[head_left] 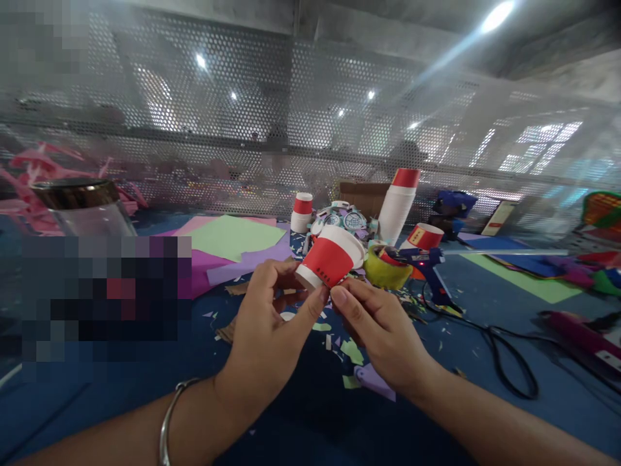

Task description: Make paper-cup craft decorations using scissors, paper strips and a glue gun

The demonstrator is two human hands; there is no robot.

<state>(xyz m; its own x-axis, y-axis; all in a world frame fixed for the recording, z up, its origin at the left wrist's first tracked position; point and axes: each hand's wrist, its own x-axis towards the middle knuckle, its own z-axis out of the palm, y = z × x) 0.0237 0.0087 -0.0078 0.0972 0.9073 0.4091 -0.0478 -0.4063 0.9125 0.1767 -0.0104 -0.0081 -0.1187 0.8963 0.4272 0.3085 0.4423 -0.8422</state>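
A red and white paper cup is held tilted above the table, its rim toward the upper right. My left hand grips it near the base, thumb in front and fingers partly hidden behind. At the cup's lower side, my right hand is closed with thumb and forefinger pinched together against it; whether a small piece sits in that pinch is hard to make out. Just beyond the cup stand a craft piece with round patterned discs and a roll of yellow tape.
A blue glue gun with a black cord stands at right. Behind are a tall stack of paper cups and a short one. Coloured paper and a lidded jar lie left. Paper scraps litter the blue table.
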